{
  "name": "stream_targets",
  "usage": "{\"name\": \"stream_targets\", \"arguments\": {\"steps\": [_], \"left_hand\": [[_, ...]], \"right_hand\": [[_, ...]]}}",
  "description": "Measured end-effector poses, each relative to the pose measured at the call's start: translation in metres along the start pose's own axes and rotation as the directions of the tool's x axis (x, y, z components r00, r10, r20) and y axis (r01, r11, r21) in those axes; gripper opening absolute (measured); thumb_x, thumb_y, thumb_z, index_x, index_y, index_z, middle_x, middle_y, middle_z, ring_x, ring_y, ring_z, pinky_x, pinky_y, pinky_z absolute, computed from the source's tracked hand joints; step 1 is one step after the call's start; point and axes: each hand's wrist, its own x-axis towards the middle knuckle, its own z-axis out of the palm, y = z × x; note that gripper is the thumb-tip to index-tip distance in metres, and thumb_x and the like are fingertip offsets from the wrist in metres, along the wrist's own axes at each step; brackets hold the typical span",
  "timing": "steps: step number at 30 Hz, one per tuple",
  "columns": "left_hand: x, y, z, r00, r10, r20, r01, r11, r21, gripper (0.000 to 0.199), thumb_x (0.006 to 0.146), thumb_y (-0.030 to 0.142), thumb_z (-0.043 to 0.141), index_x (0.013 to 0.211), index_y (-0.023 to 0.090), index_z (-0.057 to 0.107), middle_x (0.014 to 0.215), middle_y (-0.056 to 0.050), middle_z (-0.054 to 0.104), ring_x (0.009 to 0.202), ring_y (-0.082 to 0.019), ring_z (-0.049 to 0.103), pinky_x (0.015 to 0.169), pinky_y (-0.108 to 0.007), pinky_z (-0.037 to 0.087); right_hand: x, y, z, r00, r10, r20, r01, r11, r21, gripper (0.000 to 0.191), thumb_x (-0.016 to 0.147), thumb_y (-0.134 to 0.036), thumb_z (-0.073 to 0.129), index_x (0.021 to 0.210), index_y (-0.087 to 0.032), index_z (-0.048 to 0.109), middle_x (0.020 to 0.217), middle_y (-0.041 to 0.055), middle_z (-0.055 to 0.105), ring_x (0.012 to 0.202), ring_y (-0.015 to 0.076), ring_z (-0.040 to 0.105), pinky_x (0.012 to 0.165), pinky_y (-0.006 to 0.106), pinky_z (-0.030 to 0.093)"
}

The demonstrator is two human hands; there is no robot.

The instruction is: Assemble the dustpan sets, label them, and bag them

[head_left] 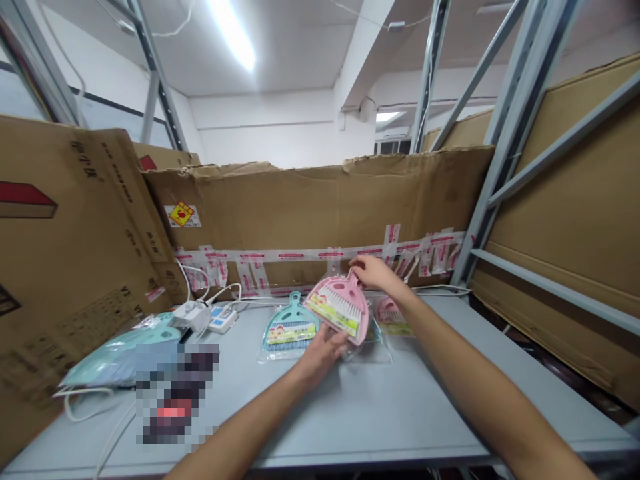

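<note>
A pink dustpan and brush set (341,303) in clear wrapping is held tilted above the table between my two hands. My right hand (373,272) pinches its handle at the top. Around its lower edge curl the fingers of my left hand (326,347). A blue dustpan and brush set (291,330), also wrapped, lies flat just to the left. Behind my right forearm another pink dustpan set (393,315) lies partly hidden. More clear wrapping shows on the table under the held set.
The grey table (395,413) is backed by a taped cardboard sheet (300,213). At the left are a power strip (221,318), white adapters (191,315), loose cables and a light-blue wrapped pack (120,350). Metal shelf posts (493,193) and cardboard stand at the right. One patch on the left is pixelated.
</note>
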Motion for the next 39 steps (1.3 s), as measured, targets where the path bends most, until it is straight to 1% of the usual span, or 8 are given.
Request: {"name": "stream_targets", "arguments": {"steps": [3,6,11,15,20,25,31,39], "left_hand": [[0.007,0.008,-0.009,0.942,0.081,-0.327,-0.098,0.994,-0.036,0.061,0.077,0.052,0.098,0.123,0.02,0.074,0.133,-0.016,0.08,0.122,-0.032,0.077,0.108,-0.048,0.061],[0.009,0.016,-0.021,0.89,0.156,-0.43,-0.127,0.987,0.095,0.061,0.074,0.053,0.099,0.117,0.018,0.074,0.119,-0.014,0.084,0.105,-0.031,0.08,0.094,-0.043,0.064],[0.002,0.036,-0.032,0.879,0.397,-0.266,-0.194,0.806,0.56,0.043,0.09,0.057,0.084,0.11,0.019,0.081,0.11,-0.012,0.085,0.105,-0.031,0.077,0.096,-0.039,0.059],[-0.005,0.05,-0.032,0.874,0.459,-0.163,-0.213,0.662,0.718,0.028,0.093,0.049,0.081,0.106,0.024,0.084,0.101,-0.008,0.085,0.105,-0.033,0.074,0.096,-0.037,0.055],[-0.003,0.051,-0.034,0.873,0.449,-0.19,-0.178,0.655,0.734,0.028,0.094,0.049,0.078,0.104,0.024,0.084,0.1,-0.008,0.085,0.099,-0.032,0.075,0.092,-0.037,0.056],[0.01,0.046,-0.046,0.886,0.368,-0.282,-0.187,0.84,0.509,0.042,0.085,0.053,0.088,0.108,0.019,0.082,0.112,-0.012,0.086,0.105,-0.033,0.079,0.097,-0.043,0.063],[0.022,0.047,-0.055,0.875,0.209,-0.436,-0.217,0.976,0.031,0.059,0.078,0.039,0.098,0.127,0.014,0.076,0.112,-0.014,0.087,0.098,-0.029,0.084,0.089,-0.04,0.069],[0.017,0.058,-0.059,0.908,0.044,-0.418,-0.173,0.946,-0.275,0.055,0.098,0.025,0.078,0.151,0.016,0.063,0.127,-0.014,0.084,0.1,-0.026,0.085,0.088,-0.035,0.072]], "right_hand": [[-0.008,-0.013,0.023,0.995,-0.091,-0.049,0.09,0.996,-0.014,0.03,0.097,-0.015,0.066,0.123,-0.019,0.08,0.102,0.0089,0.086,0.075,0.0213,0.079,0.078,0.03,0.058],[-0.015,-0.015,0.034,0.964,-0.197,-0.179,0.181,0.978,-0.101,0.019,0.096,-0.018,0.07,0.111,-0.024,0.081,0.105,0.0079,0.085,0.095,0.0251,0.079,0.089,0.033,0.057],[-0.013,-0.002,0.033,0.922,-0.193,-0.336,0.169,0.981,-0.099,0.023,0.092,-0.022,0.071,0.113,-0.02,0.079,0.113,0.0108,0.082,0.096,0.0246,0.076,0.088,0.033,0.056],[-0.008,0.008,0.027,0.986,-0.128,-0.106,0.126,0.992,-0.024,0.018,0.093,-0.019,0.064,0.095,-0.021,0.082,0.083,0.0049,0.083,0.076,0.0221,0.076,0.075,0.029,0.055],[-0.007,0.012,0.035,0.991,-0.127,0.033,0.128,0.991,-0.031,0.028,0.096,-0.011,0.056,0.086,-0.021,0.081,0.074,0.0057,0.081,0.071,0.0204,0.078,0.074,0.025,0.055],[-0.002,0.008,0.038,0.991,-0.087,0.101,0.07,0.984,0.161,0.022,0.103,-0.02,0.059,0.106,-0.019,0.081,0.092,0.0062,0.086,0.07,0.0192,0.079,0.069,0.025,0.06],[-0.006,-0.008,0.039,0.977,0.011,0.212,-0.153,0.73,0.666,0.038,0.095,-0.052,0.079,0.115,-0.019,0.077,0.107,0.0111,0.084,0.085,0.0222,0.079,0.066,0.031,0.065],[-0.025,-0.042,0.03,0.983,-0.183,-0.026,0.163,0.791,0.59,0.037,0.087,-0.057,0.081,0.09,-0.021,0.073,0.075,-0.0005,0.071,0.06,0.0142,0.061,0.057,0.028,0.053]]}}
